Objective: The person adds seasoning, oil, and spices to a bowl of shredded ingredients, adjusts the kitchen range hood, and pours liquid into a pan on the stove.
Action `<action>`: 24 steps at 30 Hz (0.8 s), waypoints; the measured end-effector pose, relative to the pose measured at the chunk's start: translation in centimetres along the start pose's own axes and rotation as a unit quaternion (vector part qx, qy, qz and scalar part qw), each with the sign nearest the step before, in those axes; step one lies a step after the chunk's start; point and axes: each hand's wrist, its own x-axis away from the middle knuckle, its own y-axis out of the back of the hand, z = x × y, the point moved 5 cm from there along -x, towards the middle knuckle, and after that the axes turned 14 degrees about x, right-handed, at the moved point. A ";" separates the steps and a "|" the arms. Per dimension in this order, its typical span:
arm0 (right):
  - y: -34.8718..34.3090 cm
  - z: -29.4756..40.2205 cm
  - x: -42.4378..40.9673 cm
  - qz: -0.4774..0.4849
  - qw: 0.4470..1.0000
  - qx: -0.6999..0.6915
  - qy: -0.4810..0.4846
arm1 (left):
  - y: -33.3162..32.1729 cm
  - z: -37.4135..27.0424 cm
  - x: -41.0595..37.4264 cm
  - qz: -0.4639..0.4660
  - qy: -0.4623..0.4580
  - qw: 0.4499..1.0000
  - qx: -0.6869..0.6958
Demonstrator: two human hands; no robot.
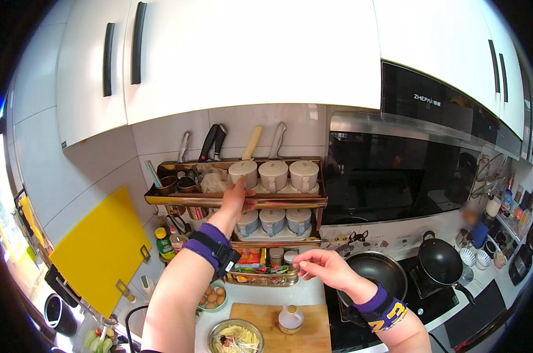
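My left hand [236, 199] reaches to the upper tier of a wall-mounted spice rack [204, 200]. Its thumb overlaps the leftmost lidded white seasoning jar [243, 169], and the jar's handle is hidden, so a grip on it cannot be made out. Two matching white jars, the middle one [273, 172] and the right one [304, 172], stand beside it. Empty, with loosely bent fingers, my right hand [321, 267] hovers left of a dark wok [374, 273]. Below on a wooden cutting board [266, 339] stands a small handled jug [290, 318]. Shredded vegetables [236, 337] fill a metal bowl.
Knives [209, 143] stand upright behind the rack's top tier. Blue-based jars [273, 222] occupy the tier below. A bowl of eggs [213, 296] sits left of the board. A yellow cutting board [101, 249] leans at left; a second pan [439, 260] rests on the hob. White cabinets [253, 53] overhang everything.
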 end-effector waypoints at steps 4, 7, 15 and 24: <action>0.7 -1.9 0.3 0.001 1.000 0.008 -0.019 | -0.1 -0.3 -1.6 -0.015 0.046 0.999 0.023; 1.1 -2.9 0.7 -0.006 1.000 -0.015 -0.022 | -0.5 -0.8 -1.6 -0.031 0.029 0.999 0.032; 1.0 -4.6 2.3 -0.025 0.999 -0.044 -0.015 | -1.8 -4.4 5.7 0.023 -0.044 0.998 0.049; -3.2 -6.8 8.8 -0.046 0.998 -0.013 -0.047 | 5.4 5.1 22.5 0.070 0.118 0.991 0.005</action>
